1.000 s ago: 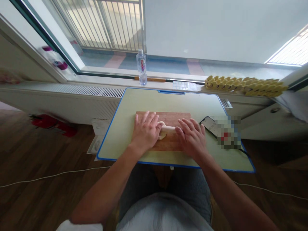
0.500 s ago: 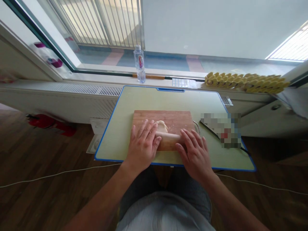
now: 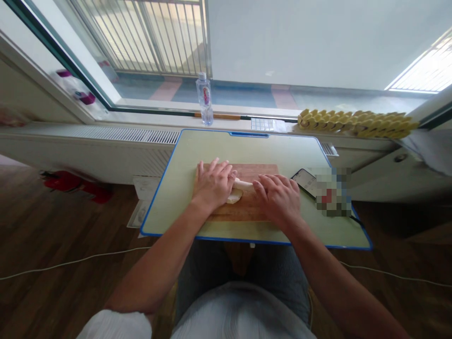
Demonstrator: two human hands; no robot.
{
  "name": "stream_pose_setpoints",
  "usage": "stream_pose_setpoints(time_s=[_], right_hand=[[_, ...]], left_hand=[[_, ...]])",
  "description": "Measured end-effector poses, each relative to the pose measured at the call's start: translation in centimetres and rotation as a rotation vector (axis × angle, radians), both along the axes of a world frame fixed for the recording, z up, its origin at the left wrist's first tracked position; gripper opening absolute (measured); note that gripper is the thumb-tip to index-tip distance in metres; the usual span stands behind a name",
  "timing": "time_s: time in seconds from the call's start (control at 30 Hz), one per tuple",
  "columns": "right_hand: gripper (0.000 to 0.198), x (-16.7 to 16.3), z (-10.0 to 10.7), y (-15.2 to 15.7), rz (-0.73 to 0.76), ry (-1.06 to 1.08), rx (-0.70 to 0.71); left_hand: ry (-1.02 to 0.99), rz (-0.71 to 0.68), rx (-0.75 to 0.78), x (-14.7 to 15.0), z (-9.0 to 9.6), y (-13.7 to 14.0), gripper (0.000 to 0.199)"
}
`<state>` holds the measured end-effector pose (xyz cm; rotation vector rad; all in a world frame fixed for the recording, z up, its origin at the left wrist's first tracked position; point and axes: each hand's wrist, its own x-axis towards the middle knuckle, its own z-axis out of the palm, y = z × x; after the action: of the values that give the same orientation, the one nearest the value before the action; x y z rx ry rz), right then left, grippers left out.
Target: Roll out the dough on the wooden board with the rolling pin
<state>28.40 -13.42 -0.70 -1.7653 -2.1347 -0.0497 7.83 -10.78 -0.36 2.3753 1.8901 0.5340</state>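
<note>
A pale wooden rolling pin (image 3: 244,187) lies across a wooden cutting board (image 3: 243,214). My left hand (image 3: 216,181) covers its left end, palm down with the fingers reaching over the far side. On the opposite end, my right hand (image 3: 278,195) has its fingers bent over the pin and the thumb on the near side. Both ends of the pin are hidden under the hands. A flat piece of dough (image 3: 234,196) shows just on the near side of the pin, partly covered by my left hand and the pin.
The board rests on a small blue-edged table (image 3: 215,141). A phone (image 3: 304,182) lies at the right beside a pixelated patch. Along the windowsill stand a clear bottle (image 3: 205,101) and a yellow scalloped object (image 3: 353,123). A red fire extinguisher (image 3: 76,186) is on the floor at left.
Both hands and the rolling pin have moved away from me, toward the far side of the board. The dough, seen beyond the pin before, now shows on its near side.
</note>
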Motion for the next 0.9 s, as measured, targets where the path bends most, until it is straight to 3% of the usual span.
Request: stream_pose_setpoints(time_s=[0.23, 0.33, 0.43, 0.7, 0.8, 0.9], right_hand=[[0.046, 1.2, -1.3, -7.0, 0.165, 0.084, 0.0], [0.044, 1.6, -1.3, -7.6, 0.199, 0.102, 0.01], [0.043, 1.3, -1.1, -5.2, 0.18, 0.077, 0.013], [0.05, -1.0, -0.6, 3.2, 0.024, -0.007, -0.008], [0.048, -1.5, -0.3, 3.7, -0.006, -0.028, -0.042], [0.046, -1.6, -0.2, 2.0, -0.003, -0.017, -0.04]], left_hand=[[-0.033, -0.024, 0.058, -1.4, -1.3, -8.5, 0.052], [-0.027, -0.019, 0.078, -1.7, -2.1, -10.6, 0.053], [-0.036, 0.008, 0.079, -1.5, -2.3, -9.5, 0.054], [-0.014, 0.076, 0.025, -1.0, -0.2, -0.7, 0.052], [-0.003, 0.062, 0.002, -1.3, 0.0, 0.6, 0.049], [-0.018, 0.032, 0.013, -1.6, -0.3, -0.4, 0.049]])
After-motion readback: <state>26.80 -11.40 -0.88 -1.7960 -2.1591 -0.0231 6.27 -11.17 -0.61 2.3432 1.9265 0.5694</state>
